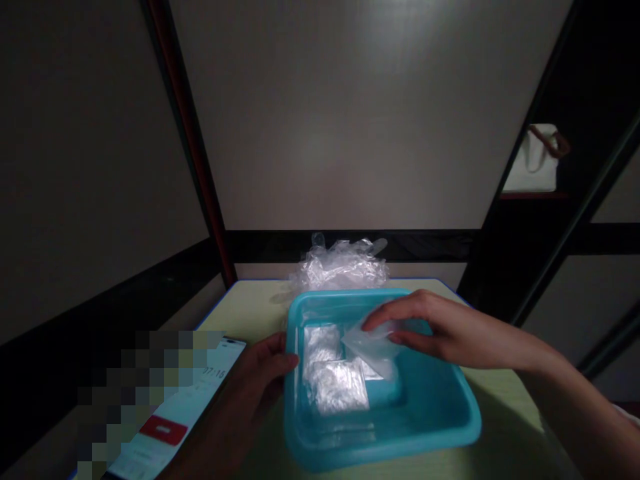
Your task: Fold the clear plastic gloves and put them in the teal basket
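Apparently the step in hand is placing or picking up one flat packet at the blue tub (400, 452), though a single view cannot tell which way it is going. The right hand (425, 323) reaches in over the tub's right rim and pinches a thin, clear plastic packet (367, 343) between thumb and fingers, holding it tilted inside the tub, toward the far edge. The left hand (267, 367) grips the tub's left edge, thumb over the rim, seemingly to steady it. Shiny folded packets (343, 388) lie along the tub's left side, from near its far left corner toward the near one; another is partly hidden beneath the held piece. Beyond the tub, by the table's (257, 300) far edge, sits a loose heap of clear plastic (345, 267), and a phone (200, 400) lies by the left edge. If the packet is to be laid down, the next move calls for lowering it flat and loosening the pinch without dragging its neighbours; if it is to come out, for a clean lift over the rim.
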A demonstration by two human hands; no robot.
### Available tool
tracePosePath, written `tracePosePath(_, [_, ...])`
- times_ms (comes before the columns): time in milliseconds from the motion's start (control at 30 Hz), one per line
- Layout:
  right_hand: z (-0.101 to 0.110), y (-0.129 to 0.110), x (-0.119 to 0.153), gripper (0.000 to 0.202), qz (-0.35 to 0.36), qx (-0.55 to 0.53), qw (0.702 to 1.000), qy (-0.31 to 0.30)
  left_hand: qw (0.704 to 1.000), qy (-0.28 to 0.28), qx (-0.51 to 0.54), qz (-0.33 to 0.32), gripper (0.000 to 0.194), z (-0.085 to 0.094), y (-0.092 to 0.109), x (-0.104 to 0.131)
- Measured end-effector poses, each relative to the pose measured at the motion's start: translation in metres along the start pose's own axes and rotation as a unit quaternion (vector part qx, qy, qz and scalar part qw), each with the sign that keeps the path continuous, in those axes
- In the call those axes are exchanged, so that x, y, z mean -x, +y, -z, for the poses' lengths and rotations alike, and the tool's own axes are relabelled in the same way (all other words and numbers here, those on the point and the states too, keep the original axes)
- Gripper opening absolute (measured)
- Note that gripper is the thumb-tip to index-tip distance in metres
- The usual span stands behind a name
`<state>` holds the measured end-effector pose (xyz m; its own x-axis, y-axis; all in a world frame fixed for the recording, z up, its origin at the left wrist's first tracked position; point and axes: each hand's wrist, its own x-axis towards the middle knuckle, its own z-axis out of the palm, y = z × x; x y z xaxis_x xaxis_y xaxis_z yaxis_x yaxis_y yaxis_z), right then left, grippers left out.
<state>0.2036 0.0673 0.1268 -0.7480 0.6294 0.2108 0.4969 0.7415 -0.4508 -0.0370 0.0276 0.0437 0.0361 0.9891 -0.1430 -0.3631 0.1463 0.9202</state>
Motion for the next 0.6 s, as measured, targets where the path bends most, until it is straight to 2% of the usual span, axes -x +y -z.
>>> tracePosePath(300, [-0.008,0.001,-0.002,0.052,-0.023,0.074,0.995,-0.059,0.998,-0.042,0.005,0.035,0.023,0.009,-0.002,-0.008])
tracePosePath(600, [-0.021,0.000,-0.005,0.057,-0.026,0.163,0.973,-0.162,0.997,0.067,0.036,0.034,0.038,0.006,-0.003,-0.002])
